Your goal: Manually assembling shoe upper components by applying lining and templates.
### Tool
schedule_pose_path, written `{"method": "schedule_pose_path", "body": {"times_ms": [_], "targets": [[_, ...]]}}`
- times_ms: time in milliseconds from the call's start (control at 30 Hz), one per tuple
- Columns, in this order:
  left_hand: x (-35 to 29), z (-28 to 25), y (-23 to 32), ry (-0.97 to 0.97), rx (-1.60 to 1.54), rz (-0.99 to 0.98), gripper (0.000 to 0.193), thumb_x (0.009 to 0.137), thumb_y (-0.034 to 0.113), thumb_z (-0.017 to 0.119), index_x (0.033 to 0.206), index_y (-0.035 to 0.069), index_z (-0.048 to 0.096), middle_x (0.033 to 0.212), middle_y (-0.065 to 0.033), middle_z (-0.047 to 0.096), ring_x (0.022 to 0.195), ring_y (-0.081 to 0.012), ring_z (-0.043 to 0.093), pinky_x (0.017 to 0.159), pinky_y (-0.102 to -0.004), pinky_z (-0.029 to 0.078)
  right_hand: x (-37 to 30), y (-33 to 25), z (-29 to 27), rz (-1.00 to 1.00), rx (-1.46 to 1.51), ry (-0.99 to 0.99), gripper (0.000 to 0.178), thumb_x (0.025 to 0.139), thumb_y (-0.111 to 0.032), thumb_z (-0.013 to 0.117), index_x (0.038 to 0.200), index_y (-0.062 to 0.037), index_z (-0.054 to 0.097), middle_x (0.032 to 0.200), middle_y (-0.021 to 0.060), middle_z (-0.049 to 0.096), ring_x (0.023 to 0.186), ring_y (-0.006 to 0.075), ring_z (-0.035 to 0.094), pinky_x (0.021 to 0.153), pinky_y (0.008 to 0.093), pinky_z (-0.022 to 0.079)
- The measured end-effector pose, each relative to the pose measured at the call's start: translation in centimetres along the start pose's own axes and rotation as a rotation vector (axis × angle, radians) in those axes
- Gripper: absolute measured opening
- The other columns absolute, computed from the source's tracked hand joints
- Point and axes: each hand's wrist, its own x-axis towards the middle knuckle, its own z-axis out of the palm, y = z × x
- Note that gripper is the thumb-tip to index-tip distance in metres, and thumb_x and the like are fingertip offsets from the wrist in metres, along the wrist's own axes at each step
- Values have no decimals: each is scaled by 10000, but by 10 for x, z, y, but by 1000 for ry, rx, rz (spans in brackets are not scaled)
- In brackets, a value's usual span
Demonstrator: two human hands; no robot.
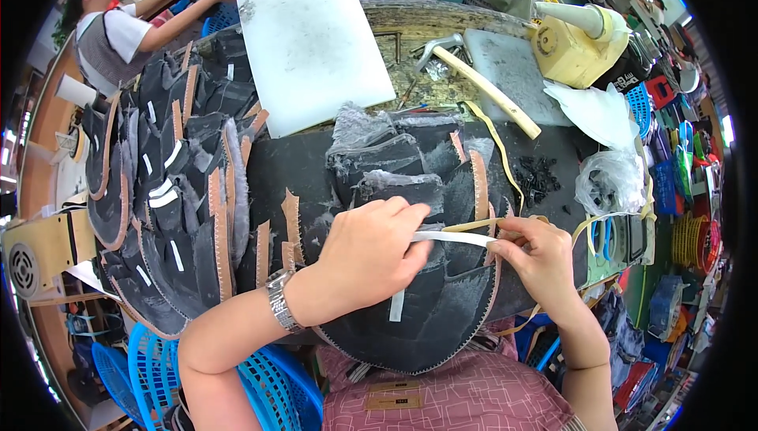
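A narrow white strip of tape (454,237) is stretched between my two hands, above a black leather piece (418,340) with a zigzag-cut brown edge and grey fleece lining. My left hand (365,251), a metal watch on its wrist, grips one end of the strip with curled fingers. At the other end, my right hand (541,256) pinches the strip between thumb and fingers. Just behind the white strip runs a yellowish band (472,225), which reaches my right hand too. A short white tape piece (396,306) lies on the black leather below my left hand.
Many similar black pieces (178,218) are heaped at the left. Behind lie a white board (316,44), a wooden-handled hammer (485,91) and a grey slab (513,64). Small black bits (539,182) and a clear plastic bag (608,182) are at right. Another person (118,36) works far left.
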Motion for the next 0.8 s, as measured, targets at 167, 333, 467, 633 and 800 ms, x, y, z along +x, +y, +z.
{"method": "schedule_pose_path", "body": {"times_ms": [167, 333, 467, 633, 800], "targets": [[5, 0, -2, -105, -67, -69, 167, 726, 184, 696, 839, 62, 679, 716, -70, 570, 645, -239, 592, 557, -334, 467, 13, -14, 3, -337, -153, 24, 309, 634, -275, 770, 800, -42, 652, 688, 77, 628, 618, 223, 580, 597, 335, 452], [3, 4, 8, 10, 105, 10, 117, 706, 173, 698, 771, 83, 663, 691, -55, 555, 616, -226, 580, 530, -334, 464, 14, -26, 31, -314, 43, -155, 106, 765, -74, 634, 788, -30, 542, 694, 104, 566, 642, 281, 582, 562, 372, 451], [-7, 0, 2, -20, 198, -50, 219, 694, 181, 707, 875, 71, 649, 786, -64, 577, 716, -225, 595, 589, -325, 477, 8, -33, -6, -311, 542, -501, 108, 775, -105, 681, 779, -18, 617, 788, 78, 606, 658, 192, 577, 579, 283, 455], [3, -29, -26, 185, -115, -168, 570, 729, 235, 729, 1201, 17, 496, 1101, -161, 542, 987, -277, 548, 860, -347, 443, -2, -25, -96, -473, -515, 934, 88, 752, -33, 521, 798, 28, 563, 1130, 258, 540, 735, 184, 529, 674, 269, 436], [-7, -26, -53, -20, -486, -568, 417, 747, 148, 699, 1114, -5, 571, 894, -79, 610, 732, -126, 559, 683, -265, 470, 41, -50, -59, -240, 589, -212, 76, 796, -11, 573, 855, 36, 586, 730, 113, 623, 689, 83, 599, 580, 201, 471]]}}
